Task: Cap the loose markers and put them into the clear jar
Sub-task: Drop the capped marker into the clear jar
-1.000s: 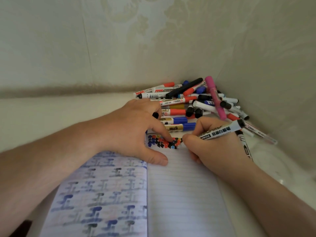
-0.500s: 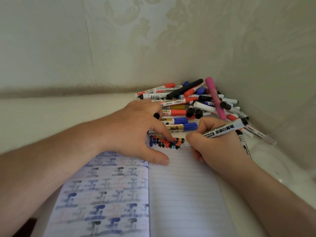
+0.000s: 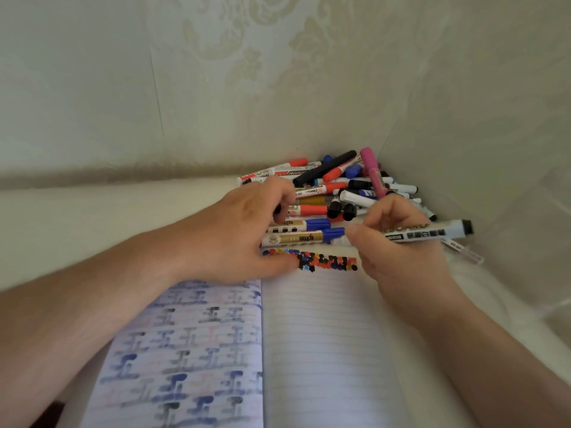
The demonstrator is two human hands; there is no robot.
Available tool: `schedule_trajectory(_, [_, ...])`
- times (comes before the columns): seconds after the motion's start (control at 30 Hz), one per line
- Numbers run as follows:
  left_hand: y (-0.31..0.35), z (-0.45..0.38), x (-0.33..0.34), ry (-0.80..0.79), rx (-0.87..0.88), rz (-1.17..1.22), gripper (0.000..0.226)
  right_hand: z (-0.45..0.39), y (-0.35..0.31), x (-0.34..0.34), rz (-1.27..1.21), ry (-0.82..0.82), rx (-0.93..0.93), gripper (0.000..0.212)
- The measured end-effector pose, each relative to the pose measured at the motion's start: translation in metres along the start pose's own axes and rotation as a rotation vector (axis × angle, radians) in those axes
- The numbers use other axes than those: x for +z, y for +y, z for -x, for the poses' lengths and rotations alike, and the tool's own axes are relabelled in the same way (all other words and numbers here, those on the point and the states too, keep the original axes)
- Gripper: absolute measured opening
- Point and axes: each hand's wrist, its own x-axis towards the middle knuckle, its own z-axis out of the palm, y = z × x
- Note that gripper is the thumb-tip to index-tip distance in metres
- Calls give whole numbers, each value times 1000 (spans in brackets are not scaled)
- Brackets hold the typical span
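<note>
Marker [image 3: 423,233] pinched in right hand [image 3: 398,242] has lifted off the notebook [image 3: 324,335] since half a second ago; left hand [image 3: 241,233], fingers curled, reaches into the pile [image 3: 333,193], probably for its cap.

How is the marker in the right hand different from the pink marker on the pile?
The held marker has a white barrel with black print and a black end; the pink marker is pink all over. The right hand grips the held marker, which lies nearly level above the notebook; the pink marker is untouched and rests slanted on top of the pile. Both are long, slim markers.
</note>
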Motion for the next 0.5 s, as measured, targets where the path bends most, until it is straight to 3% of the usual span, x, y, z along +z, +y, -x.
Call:
schedule_trajectory(0.07, [-3,-2,0,97,10,167,37,0,-5,-5,-221,-60,-20,29])
schedule_trajectory(0.2, [-7,-3,-5,146,-37,332,25,-1,-6,-6,-499,-156,70,10])
schedule_trajectory(0.23, [-6,-2,-5,141,-47,360,23,-2,-4,-8,-556,-196,79,25])
schedule_trajectory(0.3, [-6,-1,-5,148,-68,385,25,-2,-2,-10,-601,-267,75,49])
schedule_trajectory(0.37, [-6,-1,-6,179,-88,368,30,-2,-3,-11,-589,-273,76,56])
schedule_trajectory(0.43, [-7,-2,-6,193,-87,387,33,-3,-2,-9,-562,-248,82,55])
schedule_trajectory(0.5, [-7,-2,-5,188,-84,413,36,-4,1,-8,-533,-214,95,34])
